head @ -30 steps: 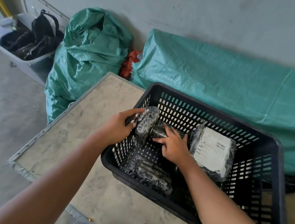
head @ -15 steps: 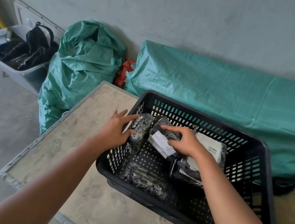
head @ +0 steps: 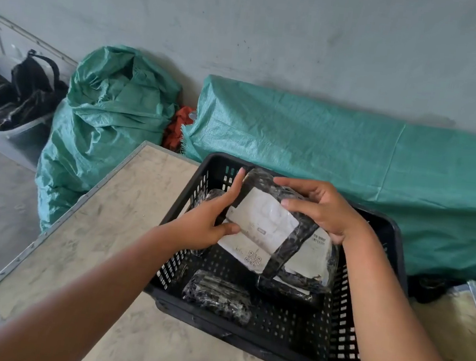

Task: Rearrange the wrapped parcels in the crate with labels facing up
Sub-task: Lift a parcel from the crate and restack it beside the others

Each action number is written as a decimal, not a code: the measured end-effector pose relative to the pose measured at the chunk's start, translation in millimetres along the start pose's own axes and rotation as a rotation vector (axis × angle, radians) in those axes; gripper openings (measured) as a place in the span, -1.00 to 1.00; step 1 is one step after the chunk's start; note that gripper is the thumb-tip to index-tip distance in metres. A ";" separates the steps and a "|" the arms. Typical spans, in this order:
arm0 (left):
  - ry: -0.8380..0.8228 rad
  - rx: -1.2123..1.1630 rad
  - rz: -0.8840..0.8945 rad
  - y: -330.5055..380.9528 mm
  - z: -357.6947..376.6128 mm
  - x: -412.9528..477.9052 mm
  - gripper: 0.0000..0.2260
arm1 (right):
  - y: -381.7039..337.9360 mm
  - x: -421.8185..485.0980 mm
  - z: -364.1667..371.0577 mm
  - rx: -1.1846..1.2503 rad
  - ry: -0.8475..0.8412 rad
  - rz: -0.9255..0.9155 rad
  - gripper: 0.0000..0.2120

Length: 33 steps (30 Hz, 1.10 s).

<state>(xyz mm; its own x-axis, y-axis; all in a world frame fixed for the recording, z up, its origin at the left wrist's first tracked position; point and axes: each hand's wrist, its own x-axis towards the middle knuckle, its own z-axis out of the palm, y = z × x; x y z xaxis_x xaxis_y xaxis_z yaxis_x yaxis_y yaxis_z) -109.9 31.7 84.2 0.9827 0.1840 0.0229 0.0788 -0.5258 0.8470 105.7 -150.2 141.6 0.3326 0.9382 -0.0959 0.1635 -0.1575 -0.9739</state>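
Note:
A black slatted crate stands on a worn table. Both hands hold one black-wrapped parcel above the crate, its white label turned up. My left hand grips its near left edge and my right hand grips its far right end. Under it lies a larger labelled parcel, label up. A dark parcel with no label showing lies at the crate's near side. Another dark parcel leans against the left wall, partly hidden by my left hand.
The table has a metal rim, with floor beyond its left edge. Behind it sit a stuffed green sack, a long green tarp-covered bundle and a red cloth. A grey bin of black bags stands far left.
My right hand has lifted the small labelled parcel higher out of the crate. My left hand left the parcel at the left wall and took hold of the lifted parcel's edge.

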 end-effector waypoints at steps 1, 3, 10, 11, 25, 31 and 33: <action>0.007 -0.026 -0.003 -3.6 1.6 0.4 -0.10 | 1.7 0.8 -0.3 0.014 0.053 -0.005 -0.55; 0.028 -0.089 -0.033 -10.8 3.1 1.2 -0.20 | 5.4 1.3 1.5 0.004 0.174 -0.036 -0.52; 0.179 -0.199 -0.248 -23.1 5.1 16.3 -0.39 | 36.0 -4.4 40.2 -0.295 0.249 0.132 -0.25; 0.180 -0.175 -0.298 -24.8 5.2 19.8 -0.39 | 42.4 -2.4 49.6 -0.293 0.231 0.168 -0.16; -0.221 0.340 -0.514 -50.0 52.0 47.1 0.08 | 103.8 36.3 103.9 -0.271 0.219 0.646 0.09; -0.282 0.424 -0.635 -71.0 71.7 52.2 0.03 | 127.9 51.3 128.2 -0.299 0.323 0.825 -0.10; -0.282 0.429 -0.640 -76.3 78.0 55.1 -0.05 | 146.6 50.1 128.2 -0.423 0.253 0.730 -0.14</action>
<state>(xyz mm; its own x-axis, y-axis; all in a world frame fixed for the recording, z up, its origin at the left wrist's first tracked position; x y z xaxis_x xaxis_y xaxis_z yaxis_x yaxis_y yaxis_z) -48.7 17.2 -20.6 0.7263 0.3705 -0.5789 0.6399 -0.6721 0.3726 27.3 -86.7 -32.3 0.6757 0.4706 -0.5674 0.1437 -0.8391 -0.5247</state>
